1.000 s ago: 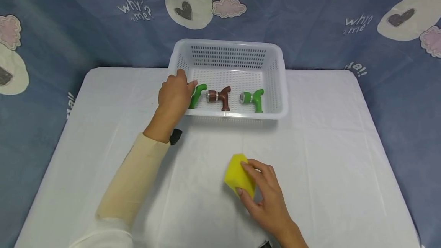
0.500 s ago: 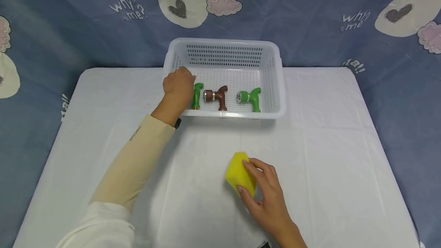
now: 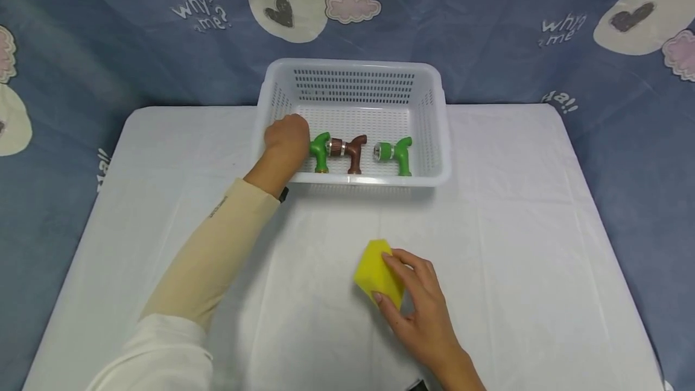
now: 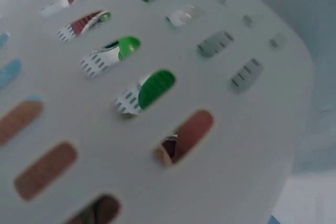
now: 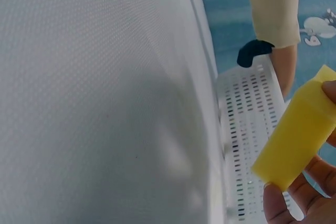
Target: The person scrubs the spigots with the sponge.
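Note:
A white slatted basket (image 3: pixel 355 179) holds several small plastic taps in its front part. My left hand (image 3: pixel 288 137) reaches into its left end, over the knob end of a green tap (image 3: pixel 321 152); its fingertips are hidden. A brown tap (image 3: pixel 354 152) touches or nearly touches that one. Farther right lies a second green tap (image 3: pixel 402 155), apart. In the left wrist view, green (image 4: pixel 156 88) pieces of tap show through the basket's slots. Nearer the front, my right hand (image 3: pixel 426 312) pinches a yellow sponge block (image 3: pixel 377 273) between thumb and fingers; the right wrist view shows its long side.
A white cloth covers the table (image 3: pixel 532 246). Behind the basket hangs a blue patterned curtain (image 3: pixel 461 23), which also runs down both sides. The basket's raised rim stands between the left forearm (image 3: pixel 212 252) and the taps.
My left hand has turned and shifted slightly right, the green tap under it straightening up and moving right. The brown tap has been nudged right. The right hand has hardly moved.

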The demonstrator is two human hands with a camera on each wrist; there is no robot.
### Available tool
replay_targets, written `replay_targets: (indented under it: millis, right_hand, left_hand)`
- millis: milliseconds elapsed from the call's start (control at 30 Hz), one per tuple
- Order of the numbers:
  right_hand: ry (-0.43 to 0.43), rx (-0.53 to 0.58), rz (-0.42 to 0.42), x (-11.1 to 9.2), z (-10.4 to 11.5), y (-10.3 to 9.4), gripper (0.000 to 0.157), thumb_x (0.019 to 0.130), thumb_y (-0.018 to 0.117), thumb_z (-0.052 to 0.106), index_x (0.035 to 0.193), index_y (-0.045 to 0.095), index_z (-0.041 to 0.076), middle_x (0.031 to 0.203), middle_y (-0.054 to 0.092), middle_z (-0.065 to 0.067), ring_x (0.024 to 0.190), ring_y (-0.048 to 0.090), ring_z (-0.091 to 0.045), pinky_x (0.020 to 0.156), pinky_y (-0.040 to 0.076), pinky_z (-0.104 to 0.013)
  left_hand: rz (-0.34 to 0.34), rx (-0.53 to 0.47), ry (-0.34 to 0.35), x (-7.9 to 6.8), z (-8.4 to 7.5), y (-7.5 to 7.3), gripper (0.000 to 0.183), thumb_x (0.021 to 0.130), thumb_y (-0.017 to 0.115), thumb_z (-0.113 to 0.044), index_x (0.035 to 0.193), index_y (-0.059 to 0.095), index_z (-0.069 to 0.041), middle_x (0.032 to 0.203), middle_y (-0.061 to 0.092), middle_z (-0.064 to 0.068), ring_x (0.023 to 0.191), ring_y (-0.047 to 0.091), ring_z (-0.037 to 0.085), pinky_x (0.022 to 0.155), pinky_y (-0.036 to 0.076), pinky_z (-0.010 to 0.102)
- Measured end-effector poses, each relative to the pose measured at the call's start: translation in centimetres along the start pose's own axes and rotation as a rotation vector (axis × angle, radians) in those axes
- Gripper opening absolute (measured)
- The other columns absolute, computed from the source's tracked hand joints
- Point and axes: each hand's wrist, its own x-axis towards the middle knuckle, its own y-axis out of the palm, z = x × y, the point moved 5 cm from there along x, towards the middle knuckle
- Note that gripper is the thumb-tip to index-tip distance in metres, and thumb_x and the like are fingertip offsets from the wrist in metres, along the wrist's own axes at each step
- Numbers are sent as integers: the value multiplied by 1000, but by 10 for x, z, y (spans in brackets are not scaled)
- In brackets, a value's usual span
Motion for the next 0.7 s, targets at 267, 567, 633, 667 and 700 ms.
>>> replay_targets:
  millis: [267,567,633,667,700]
  right_hand:
    - [49,-63,16,-3,-10,-6,57,89,79,14,143,61,9,142,57,-9,123,52,-28,101,42,-20]
    - [123,-230,-63,-7,-31,-28,60,86,79,13,142,60,2,140,58,-16,122,51,-37,103,37,-26]
    - [131,-258,-72,-6,-34,-32,60,85,80,13,141,60,0,138,58,-18,122,51,-39,104,39,-30]
    - [131,-279,-77,-5,-35,-34,60,84,81,12,139,60,-1,136,58,-19,120,52,-40,102,40,-34]
    - [138,-304,-82,-4,-36,-36,60,83,82,12,138,60,-2,134,58,-20,118,52,-41,100,41,-37]
  left_hand:
    - [-157,-151,21,-25,5,-19,39,110,52,-20,127,59,14,110,69,33,96,72,50,79,60,60]
    - [-494,-343,153,-91,27,-38,28,103,68,-23,99,64,4,87,68,20,64,66,41,53,52,53]
    - [-546,-369,167,-108,34,-35,26,102,70,-23,99,65,3,87,68,17,60,63,36,51,50,50]
    - [-570,-381,176,-117,37,-33,25,102,70,-22,99,66,3,86,68,16,60,62,34,51,50,49]
    - [-592,-394,184,-126,40,-30,25,101,71,-21,100,66,3,87,68,16,61,62,33,52,51,48]
